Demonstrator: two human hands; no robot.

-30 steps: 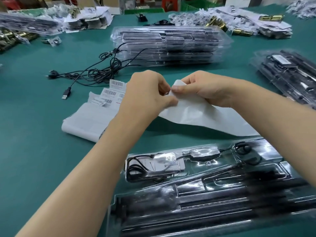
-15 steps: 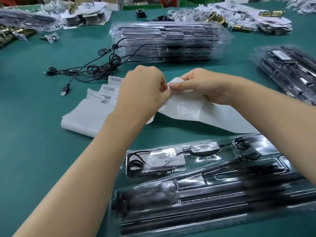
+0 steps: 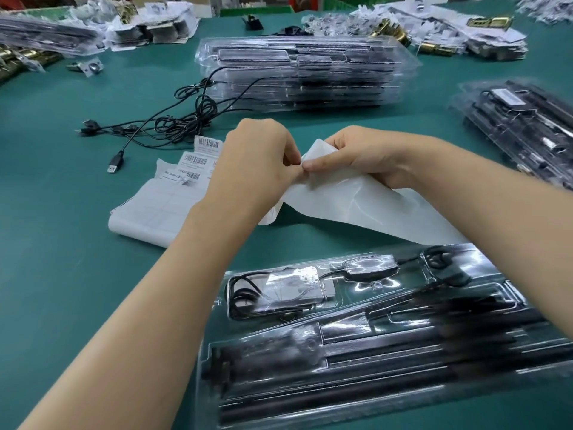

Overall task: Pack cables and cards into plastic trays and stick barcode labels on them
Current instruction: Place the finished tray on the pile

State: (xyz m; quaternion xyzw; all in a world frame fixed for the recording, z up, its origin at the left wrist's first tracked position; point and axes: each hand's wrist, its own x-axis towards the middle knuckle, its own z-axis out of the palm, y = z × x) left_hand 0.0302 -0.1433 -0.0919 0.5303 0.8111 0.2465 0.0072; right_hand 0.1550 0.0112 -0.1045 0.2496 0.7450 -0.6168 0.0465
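Both hands meet above the green table over a white sheet of label backing paper [image 3: 372, 206]. My left hand [image 3: 257, 159] pinches something small at the sheet's raised edge; my right hand [image 3: 350, 153] grips the folded top of the sheet. Their fingertips touch. Whether a label is between them is hidden. Several barcode labels [image 3: 198, 159] lie on the sheet's left part. In front of me lies a clear plastic tray [image 3: 356, 330] packed with a coiled black cable, a card and long black bars.
A stack of filled clear trays [image 3: 304, 76] stands beyond my hands. A tangle of black USB cables [image 3: 173, 122] lies left of it. More filled trays [image 3: 521, 125] sit at the right edge. Piles of small bagged parts [image 3: 434, 29] line the table's far side.
My hands stay together on the sheet. The right hand has folded the sheet's top edge over more, and the left fingers have shifted slightly toward it.
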